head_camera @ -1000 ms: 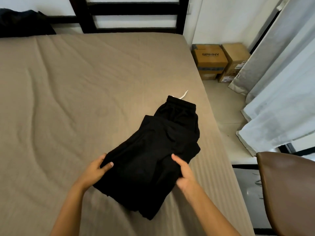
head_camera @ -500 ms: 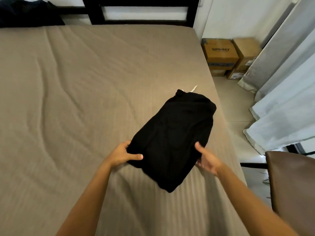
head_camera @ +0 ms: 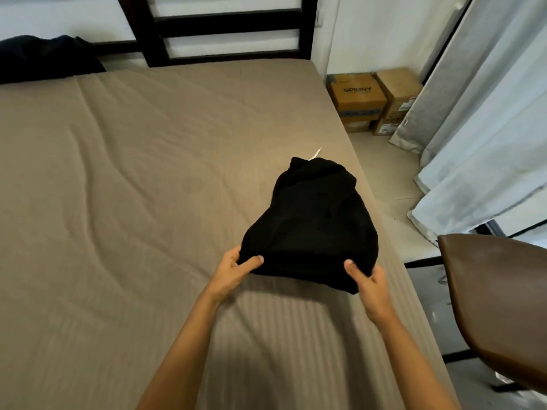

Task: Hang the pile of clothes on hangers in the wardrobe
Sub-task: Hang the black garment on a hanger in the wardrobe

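Observation:
A pile of folded black clothes (head_camera: 307, 220) is held just above the tan bed (head_camera: 133, 187) near its right edge. My left hand (head_camera: 233, 269) grips the pile's near left corner, thumb on top. My right hand (head_camera: 368, 284) grips the near right corner, thumb on top and fingers underneath. A white drawstring (head_camera: 316, 153) pokes out at the pile's far end. No hangers or wardrobe are in view.
More dark clothing (head_camera: 44, 59) lies at the bed's far left by the dark headboard (head_camera: 225, 28). Two cardboard boxes (head_camera: 359, 99) stand on the floor right of the bed, next to pale curtains (head_camera: 485, 137). A brown chair (head_camera: 500, 297) is at the right.
Both hands slid under the pile's near corners and lifted it off the bed. The pile has bunched up and drawn in from its flat spread.

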`<state>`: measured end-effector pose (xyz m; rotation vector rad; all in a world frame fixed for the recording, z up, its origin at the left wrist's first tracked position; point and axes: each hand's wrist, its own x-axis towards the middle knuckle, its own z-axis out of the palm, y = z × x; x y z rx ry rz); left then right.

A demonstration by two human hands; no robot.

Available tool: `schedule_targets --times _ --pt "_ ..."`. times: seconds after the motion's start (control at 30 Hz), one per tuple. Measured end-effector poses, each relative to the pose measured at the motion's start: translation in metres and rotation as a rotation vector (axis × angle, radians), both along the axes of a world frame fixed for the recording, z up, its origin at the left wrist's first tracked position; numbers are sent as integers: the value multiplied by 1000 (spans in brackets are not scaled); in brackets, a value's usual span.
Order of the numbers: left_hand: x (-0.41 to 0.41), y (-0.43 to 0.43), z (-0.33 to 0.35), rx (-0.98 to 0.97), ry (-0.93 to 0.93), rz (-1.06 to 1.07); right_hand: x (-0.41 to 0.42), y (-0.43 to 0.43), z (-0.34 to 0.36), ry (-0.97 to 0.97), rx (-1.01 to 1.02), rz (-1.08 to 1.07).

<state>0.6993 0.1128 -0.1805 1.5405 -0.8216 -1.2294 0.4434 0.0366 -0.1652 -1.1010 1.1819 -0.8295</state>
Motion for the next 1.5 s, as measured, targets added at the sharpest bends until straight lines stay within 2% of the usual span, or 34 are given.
schedule_targets --times 0.13,0.27,0.33,0.43,0.5,0.77,0.9,1.0,1.03,1.17,1.27,1.33,1.4,1.43,1.5 --pt "-9 7 41 -118 66 -105 -22 -2 53 30 -44 95" --pt "-10 -2 91 -241 139 25 -12 -27 106 -68 7 28" --pt "-18 -4 108 -196 188 78 -4 -40 124 2 104 112" --pt "-28 7 119 -26 172 68 -4 -41 137 217 210 180" --pt "-26 15 126 -23 132 63 -9 -34 150 233 220 193" --pt "-7 19 260 -324 120 -13 -11 -40 294 -24 -56 352" --pt "-5 26 318 -432 182 -36 -18 -45 358 -117 -45 355" --pt "-14 26 349 -477 290 -45 -17 -50 380 -344 35 193" --pt "-22 25 357 -434 274 -44 -14 -49 381 -337 59 150" --pt "-47 20 357 -223 136 -54 -14 -44 370 -2 225 332" --pt "-46 20 345 -273 283 193 -29 -54 364 -34 255 310" --pt "-48 22 347 -163 369 267 -28 -52 369 98 223 327" --pt "-50 30 356 48 328 139 -28 -47 379 351 195 461" --pt "-47 33 360 93 288 80 -31 -47 383 398 169 517" --pt "-36 37 365 -17 252 102 -42 -50 384 238 77 525"
